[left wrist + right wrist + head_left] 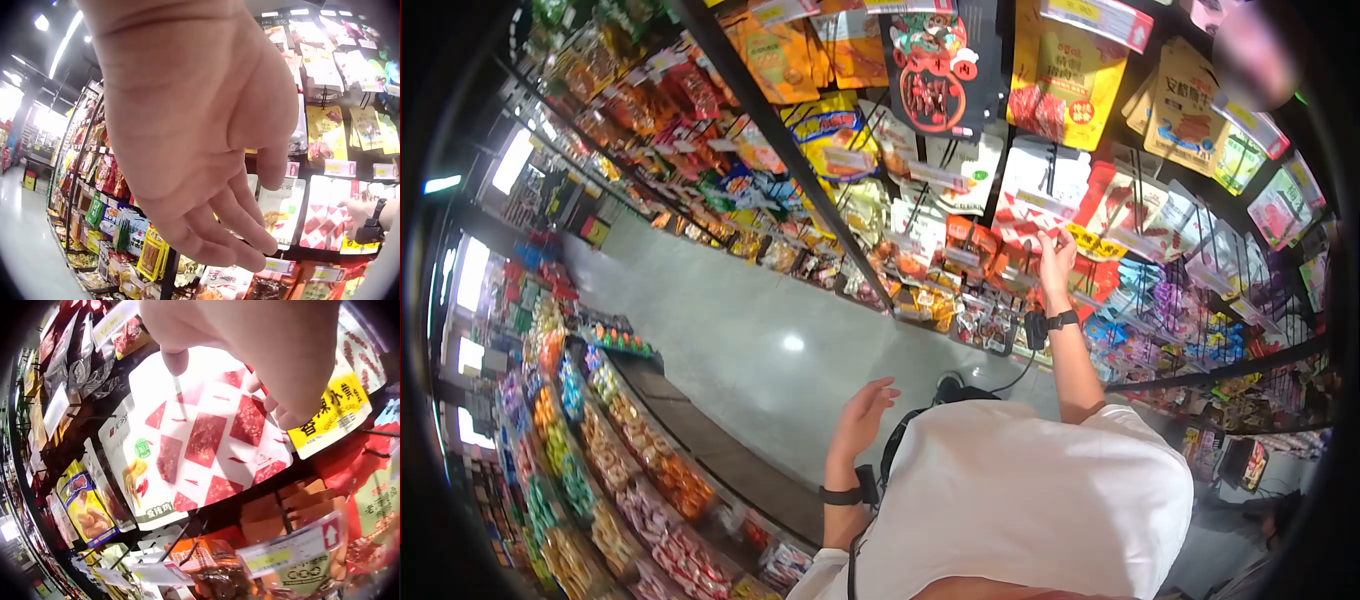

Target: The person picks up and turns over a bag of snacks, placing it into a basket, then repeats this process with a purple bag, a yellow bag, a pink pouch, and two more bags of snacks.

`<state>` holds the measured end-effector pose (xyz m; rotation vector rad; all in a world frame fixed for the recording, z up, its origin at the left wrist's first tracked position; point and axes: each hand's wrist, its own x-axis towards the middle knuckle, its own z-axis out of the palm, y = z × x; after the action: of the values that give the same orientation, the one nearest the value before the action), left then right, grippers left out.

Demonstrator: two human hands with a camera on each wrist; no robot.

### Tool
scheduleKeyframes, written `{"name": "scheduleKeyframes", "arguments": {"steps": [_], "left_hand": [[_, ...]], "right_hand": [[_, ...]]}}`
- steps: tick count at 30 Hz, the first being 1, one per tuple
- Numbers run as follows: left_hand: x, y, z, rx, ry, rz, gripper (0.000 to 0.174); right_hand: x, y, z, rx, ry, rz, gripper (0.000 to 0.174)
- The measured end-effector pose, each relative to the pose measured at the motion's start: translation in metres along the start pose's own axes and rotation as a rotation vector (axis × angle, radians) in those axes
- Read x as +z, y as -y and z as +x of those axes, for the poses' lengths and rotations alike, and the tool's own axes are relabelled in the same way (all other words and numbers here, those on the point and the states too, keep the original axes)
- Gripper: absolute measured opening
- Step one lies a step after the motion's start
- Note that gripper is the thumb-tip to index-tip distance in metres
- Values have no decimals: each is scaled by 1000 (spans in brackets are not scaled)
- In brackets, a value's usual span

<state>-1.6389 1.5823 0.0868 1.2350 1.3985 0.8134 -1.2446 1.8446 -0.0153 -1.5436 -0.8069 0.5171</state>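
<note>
My right hand [1057,262] is at a hanging snack bag [206,434], white with red diamond-shaped panels. In the right wrist view the thumb lies over the bag's upper front and the curled fingertips [270,403] are at its right edge. Beside it hang a white snack bag [134,465] with a green round mark and, to the right, a bag with a yellow label band [331,419]. My left hand [863,415] is raised over the aisle, holding nothing, its fingers loosely bent. In the left wrist view the left hand [194,125] overlaps the shelves.
Price tags [290,544] on hooks stick out below the bags. Orange snack bags [212,569] hang on the row underneath. Behind my left arm, a curved counter [670,400] holds rows of wrapped sweets [685,485]. The grey floor [730,310] runs between counter and rack.
</note>
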Motion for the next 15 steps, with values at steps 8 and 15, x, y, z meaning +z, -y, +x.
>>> {"name": "scheduleKeyframes", "arguments": {"steps": [8, 15], "left_hand": [[-61, -22, 121, 31, 101, -25, 35], [-107, -20, 184, 77, 311, 132, 33]], "right_hand": [[41, -14, 37, -13, -183, -42, 66], [24, 8, -5, -79, -234, 183, 21]]}}
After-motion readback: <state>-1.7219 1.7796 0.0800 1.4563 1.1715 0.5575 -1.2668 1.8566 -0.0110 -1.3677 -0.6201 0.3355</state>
